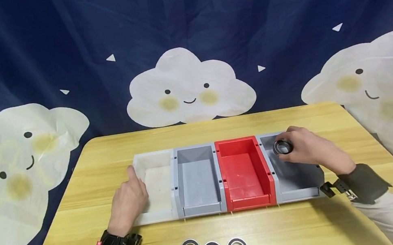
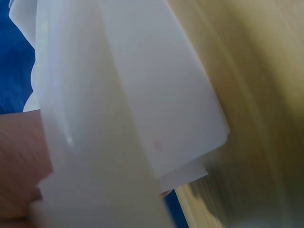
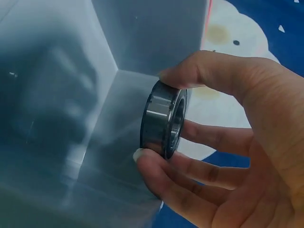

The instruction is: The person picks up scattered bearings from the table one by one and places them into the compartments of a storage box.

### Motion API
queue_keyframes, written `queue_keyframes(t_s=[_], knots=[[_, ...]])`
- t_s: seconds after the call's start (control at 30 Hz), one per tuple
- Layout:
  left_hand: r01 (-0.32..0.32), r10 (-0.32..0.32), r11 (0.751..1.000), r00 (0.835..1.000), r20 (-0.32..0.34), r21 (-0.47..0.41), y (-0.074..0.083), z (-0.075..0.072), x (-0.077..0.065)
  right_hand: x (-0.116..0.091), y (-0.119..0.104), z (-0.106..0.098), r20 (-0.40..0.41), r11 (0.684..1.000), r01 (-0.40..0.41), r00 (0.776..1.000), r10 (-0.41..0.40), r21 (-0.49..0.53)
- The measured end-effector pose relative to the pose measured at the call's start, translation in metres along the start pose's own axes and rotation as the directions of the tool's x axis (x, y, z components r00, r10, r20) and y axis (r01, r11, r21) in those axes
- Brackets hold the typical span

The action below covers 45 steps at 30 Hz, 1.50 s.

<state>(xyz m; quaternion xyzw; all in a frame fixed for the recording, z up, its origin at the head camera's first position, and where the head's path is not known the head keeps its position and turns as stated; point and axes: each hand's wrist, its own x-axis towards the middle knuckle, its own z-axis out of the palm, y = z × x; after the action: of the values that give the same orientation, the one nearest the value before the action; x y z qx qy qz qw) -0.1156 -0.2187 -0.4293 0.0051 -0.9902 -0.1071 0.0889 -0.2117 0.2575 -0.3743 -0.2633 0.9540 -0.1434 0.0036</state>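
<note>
Right hand [image 1: 304,147] clamps thumb and fingers on a black-and-silver metal ring [image 3: 158,114] over the rightmost grey plastic bin [image 1: 297,195]; lowering before release should help. Left hand [image 1: 128,198]: grip unclear.

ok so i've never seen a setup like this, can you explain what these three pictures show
There's no robot here, only a person working with bare hands. The wide picture comes from a camera on their head; the close-ups come from wrist cameras, one per arm. On the wooden table stand four bins side by side: a white bin, a grey bin, a red bin and a second grey bin. Three rings lie in front of them. The right hand pinches another ring, dark and shiny, over the second grey bin. The left hand is at the outer edge of the white bin; whether it grips it is hard to tell.
</note>
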Motion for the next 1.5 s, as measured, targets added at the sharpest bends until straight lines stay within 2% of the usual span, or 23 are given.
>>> queue_keyframes(t_s=[0.2,0.5,0.87,1.27,1.4,1.5], knots=[[-0.016,0.016,1.0,1.0,-0.016,0.008,0.0,0.001,0.0,0.004,0.001,0.008,0.034,1.0,0.011,0.999,-0.01,-0.016],[-0.005,0.005,1.0,1.0,0.003,0.006,0.002,0.0,-0.001,0.007,0.002,0.018,0.139,0.999,0.02,0.99,-0.014,-0.041],[0.004,-0.004,1.0,1.0,0.019,-0.003,0.002,0.001,-0.001,0.008,0.001,0.028,0.168,0.995,0.041,0.985,-0.024,-0.094],[-0.014,0.015,1.0,1.0,0.005,-0.018,0.001,0.002,0.0,0.007,-0.001,0.032,0.216,0.991,0.018,0.976,0.011,-0.132],[-0.012,0.012,1.0,1.0,0.005,-0.017,0.002,0.001,0.0,0.007,-0.001,0.034,0.211,0.989,0.026,0.977,0.006,-0.149],[0.0,0.0,1.0,1.0,0.01,-0.016,0.001,0.0,0.0,0.007,-0.001,0.037,0.182,0.986,0.059,0.983,-0.03,-0.158]])
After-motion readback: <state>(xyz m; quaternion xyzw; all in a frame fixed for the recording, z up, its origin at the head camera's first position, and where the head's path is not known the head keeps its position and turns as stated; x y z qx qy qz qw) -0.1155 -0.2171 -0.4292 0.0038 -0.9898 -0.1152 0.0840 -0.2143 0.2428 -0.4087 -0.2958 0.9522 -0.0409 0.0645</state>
